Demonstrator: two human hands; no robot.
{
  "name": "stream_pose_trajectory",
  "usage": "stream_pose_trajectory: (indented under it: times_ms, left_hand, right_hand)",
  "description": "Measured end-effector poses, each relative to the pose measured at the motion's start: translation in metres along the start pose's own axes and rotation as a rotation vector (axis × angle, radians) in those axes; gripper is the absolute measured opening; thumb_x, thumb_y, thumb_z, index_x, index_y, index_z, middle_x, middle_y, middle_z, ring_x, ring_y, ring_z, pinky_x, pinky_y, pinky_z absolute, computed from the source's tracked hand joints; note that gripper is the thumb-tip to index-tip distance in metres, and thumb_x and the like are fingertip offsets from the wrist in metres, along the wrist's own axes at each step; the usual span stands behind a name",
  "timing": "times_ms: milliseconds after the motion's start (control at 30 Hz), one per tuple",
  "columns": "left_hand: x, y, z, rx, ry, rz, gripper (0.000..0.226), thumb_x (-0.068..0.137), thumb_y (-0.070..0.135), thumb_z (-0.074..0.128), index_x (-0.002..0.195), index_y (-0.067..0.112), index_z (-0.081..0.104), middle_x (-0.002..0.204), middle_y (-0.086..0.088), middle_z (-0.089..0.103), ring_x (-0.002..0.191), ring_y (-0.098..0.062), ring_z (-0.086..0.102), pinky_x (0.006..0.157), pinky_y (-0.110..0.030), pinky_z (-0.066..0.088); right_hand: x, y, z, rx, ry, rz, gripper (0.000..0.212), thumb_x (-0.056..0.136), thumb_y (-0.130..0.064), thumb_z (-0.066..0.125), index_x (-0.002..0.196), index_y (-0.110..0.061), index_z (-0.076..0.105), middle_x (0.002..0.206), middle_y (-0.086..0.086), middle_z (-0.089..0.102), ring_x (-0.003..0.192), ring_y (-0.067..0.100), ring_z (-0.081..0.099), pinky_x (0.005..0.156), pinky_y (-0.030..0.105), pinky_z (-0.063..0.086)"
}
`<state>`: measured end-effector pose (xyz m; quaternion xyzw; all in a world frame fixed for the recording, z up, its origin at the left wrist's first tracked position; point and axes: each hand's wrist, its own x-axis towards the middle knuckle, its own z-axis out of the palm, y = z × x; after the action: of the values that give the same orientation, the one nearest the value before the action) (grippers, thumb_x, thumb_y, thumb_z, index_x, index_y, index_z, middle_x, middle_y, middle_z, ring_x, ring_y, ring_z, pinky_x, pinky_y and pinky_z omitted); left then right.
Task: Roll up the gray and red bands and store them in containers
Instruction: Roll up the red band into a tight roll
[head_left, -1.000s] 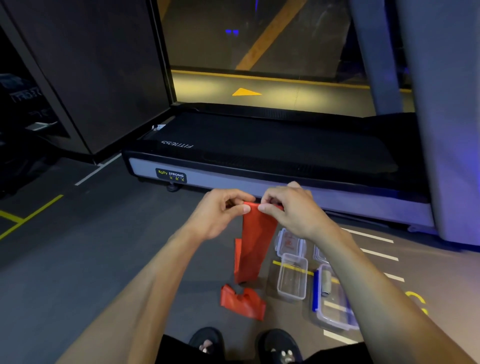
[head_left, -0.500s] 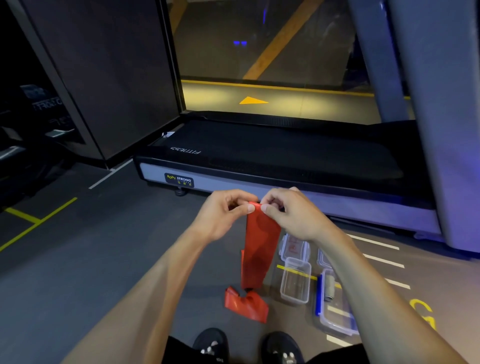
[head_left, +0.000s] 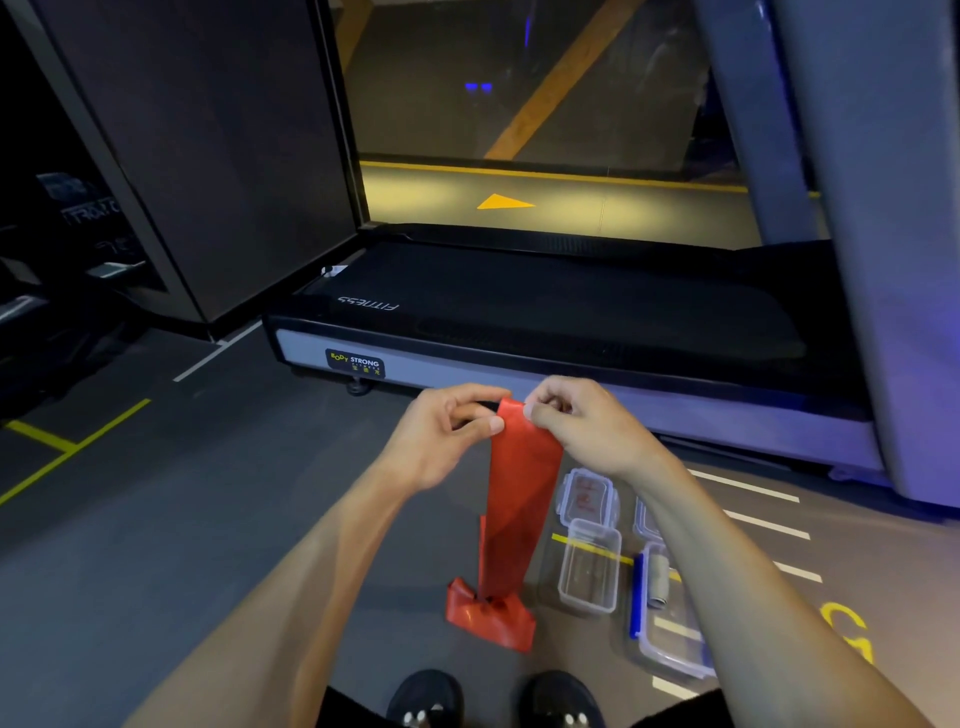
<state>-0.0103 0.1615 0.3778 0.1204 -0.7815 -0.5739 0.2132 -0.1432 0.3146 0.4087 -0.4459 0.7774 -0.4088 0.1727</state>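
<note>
A black treadmill (head_left: 545, 312) (its label reads "Body Strong") stands on dark gray floor (head_left: 156, 519) with yellow lines (head_left: 62, 452).

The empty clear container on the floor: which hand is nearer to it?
Right. The right hand is above the empty clear container; the left hand is farther left, across the red band.

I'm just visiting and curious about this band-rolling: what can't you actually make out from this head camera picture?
- Top edge of the red band: hidden by the fingertips of the left hand and right hand, so any roll started is unseen.
- Blue-clipped container holding the gray roll: partly covered by the right forearm.
- Lid label: too small to read.
- Shoes: cut off by the bottom edge.
</note>
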Motion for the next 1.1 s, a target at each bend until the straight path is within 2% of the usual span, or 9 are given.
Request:
stream_pose_trajectory:
  times_ms: [133,267,367,533,633,700,833,900,1100]
  left_hand:
    - [-0.001,0.003,-0.006,0.067,-0.015,0.055,0.041,0.092,0.002,0.07,0.123,0.029,0.066,0.078,0.002,0.072,0.08,-0.009,0.065,0.089,-0.023,0.052]
    - [0.0,0.005,-0.008,0.304,-0.02,0.136,0.027,0.095,0.012,0.069,0.114,0.031,0.068,0.08,-0.002,0.07,0.081,-0.024,0.066,0.086,-0.034,0.054]
    - [0.0,0.008,-0.008,0.44,0.003,0.196,0.021,0.097,0.014,0.067,0.113,0.027,0.069,0.083,0.004,0.068,0.08,-0.013,0.064,0.082,-0.027,0.052]
    - [0.001,0.008,-0.009,0.569,0.036,0.177,0.015,0.099,0.017,0.064,0.11,0.025,0.069,0.088,0.009,0.071,0.085,-0.009,0.065,0.082,-0.036,0.052]
    - [0.0,0.01,-0.009,0.621,0.051,0.158,0.013,0.098,0.017,0.064,0.106,0.026,0.069,0.088,0.01,0.072,0.087,-0.01,0.066,0.083,-0.038,0.053]
    - [-0.001,0.011,-0.01,0.628,0.057,0.146,0.013,0.097,0.018,0.064,0.105,0.025,0.07,0.088,0.009,0.073,0.089,-0.012,0.068,0.083,-0.038,0.054]
    - [-0.004,0.013,-0.011,0.604,0.095,0.12,0.011,0.096,0.02,0.067,0.104,0.025,0.072,0.086,0.009,0.073,0.087,-0.007,0.068,0.085,-0.034,0.054]
    - [-0.006,0.013,-0.012,0.534,0.139,0.121,0.012,0.095,0.02,0.069,0.106,0.023,0.074,0.085,0.008,0.074,0.084,-0.004,0.068,0.086,-0.027,0.053]
    - [-0.009,0.005,-0.014,0.251,0.13,0.028,0.026,0.093,0.016,0.072,0.118,0.023,0.069,0.09,0.009,0.076,0.093,-0.006,0.072,0.095,-0.025,0.053]
  right_hand:
    - [0.003,-0.004,0.002,0.204,-0.077,0.069,0.019,0.097,-0.015,0.062,0.08,-0.018,0.07,0.072,-0.009,0.063,0.069,0.005,0.054,0.072,0.027,0.042]
    - [0.007,0.0,0.002,0.347,-0.128,0.106,0.025,0.098,-0.012,0.062,0.076,-0.017,0.072,0.067,-0.006,0.064,0.064,0.006,0.056,0.07,0.027,0.042]
    - [0.006,0.001,0.004,0.42,-0.133,0.117,0.025,0.1,-0.008,0.057,0.079,-0.011,0.07,0.074,0.006,0.059,0.067,0.012,0.051,0.066,0.028,0.039]
    - [0.007,0.007,0.007,0.319,-0.169,0.075,0.023,0.104,-0.018,0.056,0.089,-0.007,0.07,0.077,0.0,0.064,0.073,0.01,0.056,0.076,0.029,0.044]
    - [0.007,0.008,0.011,0.15,-0.109,-0.003,0.015,0.096,-0.03,0.069,0.099,-0.015,0.068,0.071,-0.005,0.06,0.066,0.009,0.052,0.07,0.033,0.042]
    - [0.006,0.005,0.011,0.002,-0.064,-0.073,0.014,0.09,-0.031,0.077,0.097,-0.023,0.066,0.069,-0.009,0.063,0.063,0.006,0.055,0.069,0.032,0.045]
    - [0.004,-0.004,0.012,-0.288,0.064,-0.168,0.011,0.089,-0.039,0.074,0.091,-0.033,0.065,0.077,-0.011,0.066,0.091,0.014,0.055,0.087,0.041,0.041]
    - [0.004,-0.008,0.015,-0.323,0.099,-0.184,0.007,0.092,-0.038,0.071,0.093,-0.033,0.065,0.084,-0.014,0.066,0.099,0.015,0.053,0.09,0.04,0.037]
    - [0.006,-0.008,0.018,-0.206,0.146,-0.168,0.006,0.092,-0.032,0.07,0.087,-0.033,0.066,0.082,-0.013,0.066,0.096,0.014,0.054,0.089,0.047,0.047]
